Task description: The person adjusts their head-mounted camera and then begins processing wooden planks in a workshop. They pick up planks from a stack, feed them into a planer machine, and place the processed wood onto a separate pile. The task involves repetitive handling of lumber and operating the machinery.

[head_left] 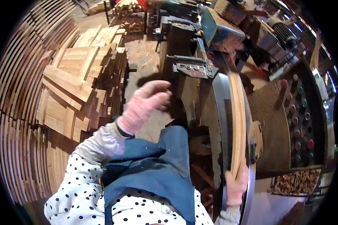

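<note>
Metal bed (222, 92), slender wooden strip (237, 123)

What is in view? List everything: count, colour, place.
machine bed: one, grey, right of centre
wood length: at least one, tan, along machine bed
housing: one, blue, top
motor: one, dark, upper right
control panel: one, dark, right
boards: many, tan, left
slats: many, brown, far left
wood scraps: uncounted, brown, lower right
floor: one, grey, centre
apron: one, blue, lower centre
shirt: one, white, black-dotted, bottom
left grip: one, pink, centre
right grip: one, pink, on wood length
</note>
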The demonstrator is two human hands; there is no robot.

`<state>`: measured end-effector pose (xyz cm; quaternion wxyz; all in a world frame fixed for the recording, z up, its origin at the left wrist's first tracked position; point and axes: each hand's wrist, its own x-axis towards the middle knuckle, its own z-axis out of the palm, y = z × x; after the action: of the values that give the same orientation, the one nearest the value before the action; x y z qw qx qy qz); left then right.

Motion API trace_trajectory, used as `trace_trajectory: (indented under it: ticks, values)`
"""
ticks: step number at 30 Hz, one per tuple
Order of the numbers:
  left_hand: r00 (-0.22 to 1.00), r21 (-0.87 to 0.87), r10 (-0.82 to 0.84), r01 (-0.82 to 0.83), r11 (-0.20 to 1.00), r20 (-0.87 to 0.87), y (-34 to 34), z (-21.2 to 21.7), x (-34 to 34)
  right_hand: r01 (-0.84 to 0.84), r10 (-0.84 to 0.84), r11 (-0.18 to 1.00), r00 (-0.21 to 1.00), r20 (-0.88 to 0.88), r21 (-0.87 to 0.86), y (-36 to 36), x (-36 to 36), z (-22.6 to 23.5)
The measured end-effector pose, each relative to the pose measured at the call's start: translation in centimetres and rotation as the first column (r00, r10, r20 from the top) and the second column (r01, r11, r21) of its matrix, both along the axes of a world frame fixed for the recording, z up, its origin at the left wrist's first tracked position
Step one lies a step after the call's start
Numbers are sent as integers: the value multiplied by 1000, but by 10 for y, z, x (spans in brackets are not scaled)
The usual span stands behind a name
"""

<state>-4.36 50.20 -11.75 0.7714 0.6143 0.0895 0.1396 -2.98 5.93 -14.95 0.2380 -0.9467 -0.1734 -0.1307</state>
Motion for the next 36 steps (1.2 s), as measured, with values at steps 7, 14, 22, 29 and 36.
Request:
trace_trajectory:
  ticks: [7,14,22,29,36]
  values:
    - [659,104,726,-750,653,198,154,-9,-77,-204,283,945,902,327,-257,-28,27,-28]
    - [41,207,999,-978,35,23,299,-102,-265,-271,340,921,909,241,-278,48,144,-19]
    - [466,-282,869,-867,412,-164,350,-125,-220,-229,234,972,901,365,-59,145,281,-39]
    - [317,-63,933,-948,310,-172,374,-125,-177,-209,195,978,921,337,5,171,299,-47]
    - [420,-139,908,-900,414,-16,351,-107,-180,-421,406,877,907,110,231,240,228,-43]
